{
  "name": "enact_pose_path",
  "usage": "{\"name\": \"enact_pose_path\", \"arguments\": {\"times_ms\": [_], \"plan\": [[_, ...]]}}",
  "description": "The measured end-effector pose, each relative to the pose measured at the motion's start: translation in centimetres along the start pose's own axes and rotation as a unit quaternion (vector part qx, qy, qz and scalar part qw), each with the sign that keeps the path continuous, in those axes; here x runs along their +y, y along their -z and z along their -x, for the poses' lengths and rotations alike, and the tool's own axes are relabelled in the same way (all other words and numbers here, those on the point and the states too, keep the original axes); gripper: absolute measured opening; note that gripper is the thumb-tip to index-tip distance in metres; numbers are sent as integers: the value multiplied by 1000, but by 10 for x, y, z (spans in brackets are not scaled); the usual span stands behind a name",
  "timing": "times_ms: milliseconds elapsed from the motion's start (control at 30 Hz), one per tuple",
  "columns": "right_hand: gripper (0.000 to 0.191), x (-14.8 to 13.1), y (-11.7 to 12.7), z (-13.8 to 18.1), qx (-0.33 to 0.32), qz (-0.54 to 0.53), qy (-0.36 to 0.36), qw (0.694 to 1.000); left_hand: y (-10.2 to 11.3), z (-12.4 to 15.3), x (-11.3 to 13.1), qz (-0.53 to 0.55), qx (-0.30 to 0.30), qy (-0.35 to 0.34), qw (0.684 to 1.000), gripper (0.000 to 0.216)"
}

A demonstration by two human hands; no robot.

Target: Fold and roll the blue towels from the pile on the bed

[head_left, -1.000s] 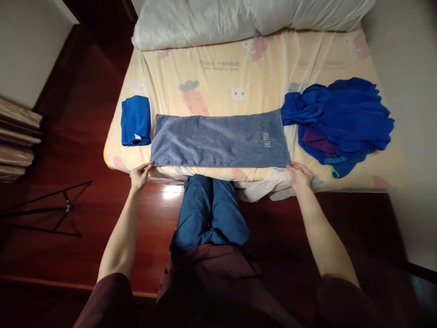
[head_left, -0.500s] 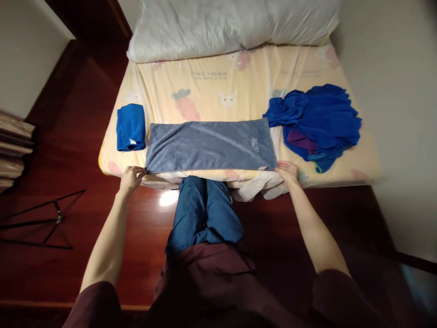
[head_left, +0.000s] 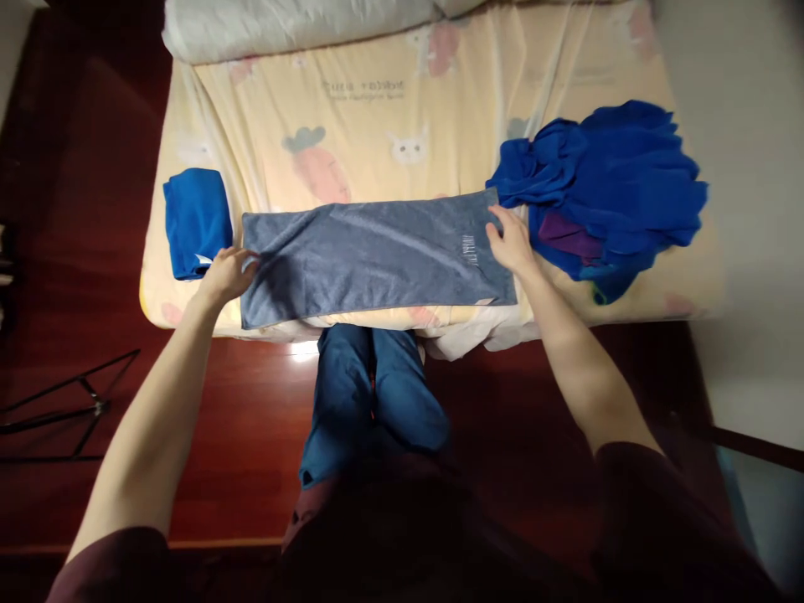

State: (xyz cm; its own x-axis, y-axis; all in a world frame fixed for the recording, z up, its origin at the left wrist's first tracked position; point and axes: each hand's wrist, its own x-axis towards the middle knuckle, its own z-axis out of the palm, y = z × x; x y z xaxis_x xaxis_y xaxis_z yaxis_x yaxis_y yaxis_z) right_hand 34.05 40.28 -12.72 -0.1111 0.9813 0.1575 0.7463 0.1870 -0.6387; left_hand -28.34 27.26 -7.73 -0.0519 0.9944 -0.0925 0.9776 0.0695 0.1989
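Observation:
A grey-blue towel (head_left: 377, 255) lies spread lengthwise along the near edge of the bed, with pale lettering near its right end. My left hand (head_left: 231, 273) hovers over the towel's left end, fingers apart and holding nothing. Over the right end, close to the far right corner, is my right hand (head_left: 510, 239), its thumb and fingers apart. Whether its fingertips touch the cloth I cannot tell. Just left of the towel sits a folded blue cloth (head_left: 198, 219) with a small white tag. A crumpled heap of blue cloth (head_left: 641, 180) lies to the right, touching the towel's far right corner.
The bed (head_left: 370, 126) has a yellow sheet printed with carrots and cats. A rolled white quilt (head_left: 282, 29) lies across its far side. Purple cloth (head_left: 569, 234) shows within the blue heap. Black stand legs (head_left: 94, 409) rest on the floor at left.
Both hands have let go of the towel's near corners and moved up over its ends. The view has shifted, and the towel still lies flat.

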Motion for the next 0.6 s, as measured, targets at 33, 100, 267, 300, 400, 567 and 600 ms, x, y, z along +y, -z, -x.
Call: {"name": "enact_pose_path", "arguments": {"times_ms": [33, 100, 267, 300, 400, 567, 600], "plan": [[46, 0, -2, -13, -19, 19, 6, 1000, 1, -13, 2, -10, -8, 0, 1000, 39], [49, 5, -2, -37, -65, 78, -5, 995, 2, -37, 4, -27, -26, -6, 999, 47], [54, 43, 16, -83, -137, 225, -85, 961, -9, -81, -1, -49, -72, 25, 996, 58], [54, 51, 21, -89, -130, 244, -103, 956, -12, -88, -3, -51, -83, 31, 995, 59], [52, 65, 29, -102, -84, 296, -145, 940, -18, -105, -8, -57, -100, 39, 993, 67], [42, 44, 15, -101, -15, 353, -41, 935, -13, -119, -6, -67, -64, 95, 991, 74], [40, 40, 11, -101, -46, 347, -17, 937, -12, -121, -5, -61, -56, 103, 991, 76]]}}
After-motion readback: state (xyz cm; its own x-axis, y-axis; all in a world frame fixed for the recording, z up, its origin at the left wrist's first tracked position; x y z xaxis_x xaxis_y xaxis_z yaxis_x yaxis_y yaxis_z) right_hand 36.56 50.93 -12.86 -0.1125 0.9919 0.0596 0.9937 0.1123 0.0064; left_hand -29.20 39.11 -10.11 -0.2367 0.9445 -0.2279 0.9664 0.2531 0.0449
